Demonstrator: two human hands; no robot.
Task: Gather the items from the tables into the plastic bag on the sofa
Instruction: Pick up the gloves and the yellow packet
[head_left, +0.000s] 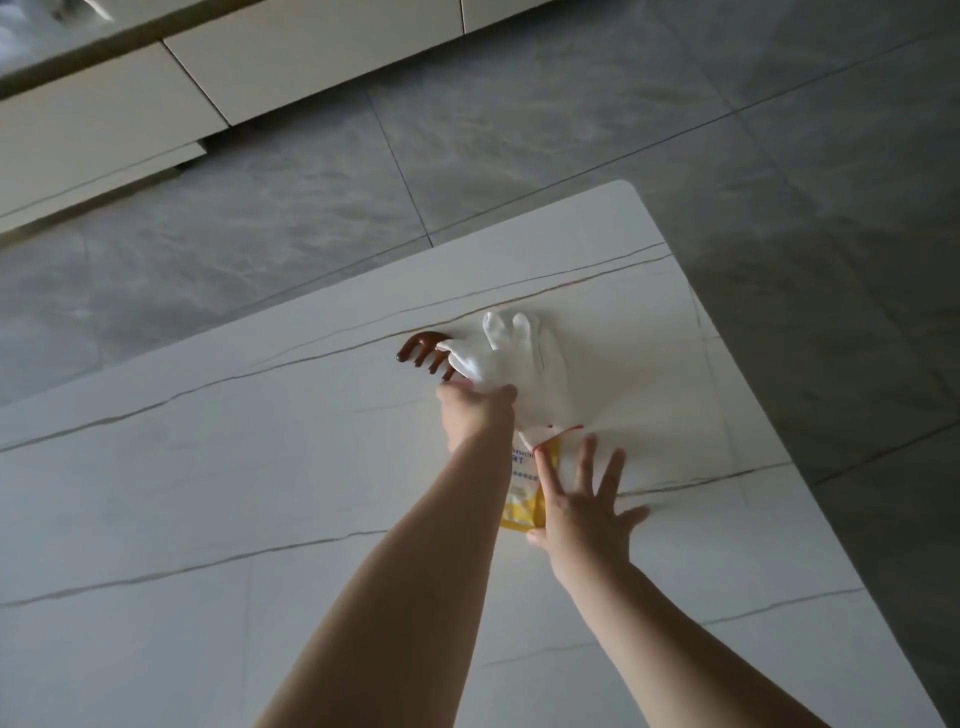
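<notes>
A white cloth glove (524, 364) with a red-edged cuff lies on the white marble table (218, 467). My left hand (475, 413) grips the glove at its palm. Partly under the glove's fingers lies a brown wooden comb (421, 349). A yellow and white packet (524, 493) sits below the cuff, partly hidden between my arms. My right hand (584, 506) hovers over or presses on the packet with fingers spread straight. The plastic bag and the sofa are out of view.
The table's rounded far corner (631, 189) and right edge drop off to a grey tiled floor (779, 156). A cream low cabinet (104, 119) stands across the floor at the upper left.
</notes>
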